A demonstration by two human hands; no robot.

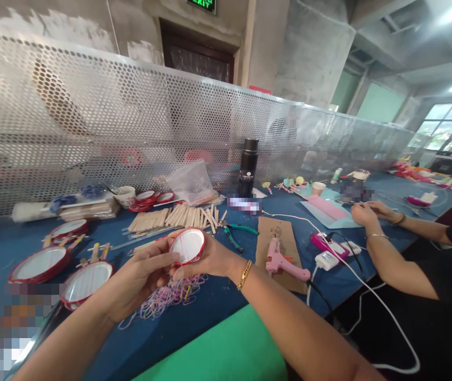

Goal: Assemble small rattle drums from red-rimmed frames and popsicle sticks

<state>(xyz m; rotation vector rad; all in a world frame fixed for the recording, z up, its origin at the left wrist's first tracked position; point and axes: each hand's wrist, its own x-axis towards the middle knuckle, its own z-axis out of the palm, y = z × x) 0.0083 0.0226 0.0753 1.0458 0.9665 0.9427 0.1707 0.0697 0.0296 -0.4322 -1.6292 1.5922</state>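
Note:
A small drum-like round piece (188, 245), white-faced with a red rim, is held up between my two hands above the table. My left hand (144, 272) grips its left edge, with the thumb on the front of the rim. My right hand (215, 258), with a gold bracelet at the wrist, is wrapped round its right side; some of those fingers are hidden behind it. Below my hands lies a tangled heap of pink and purple string (170, 299). Larger red-rimmed round pieces (86, 283) with short wooden sticks at their edges lie to the left.
Wooden craft sticks (182, 217), green-handled pliers (237, 235) and a black bottle (248, 168) stand or lie beyond my hands. A pink glue gun (283, 262) rests on cardboard (265, 230). White cables and a power strip (331, 246) lie right, near a co-worker's hands (368, 214).

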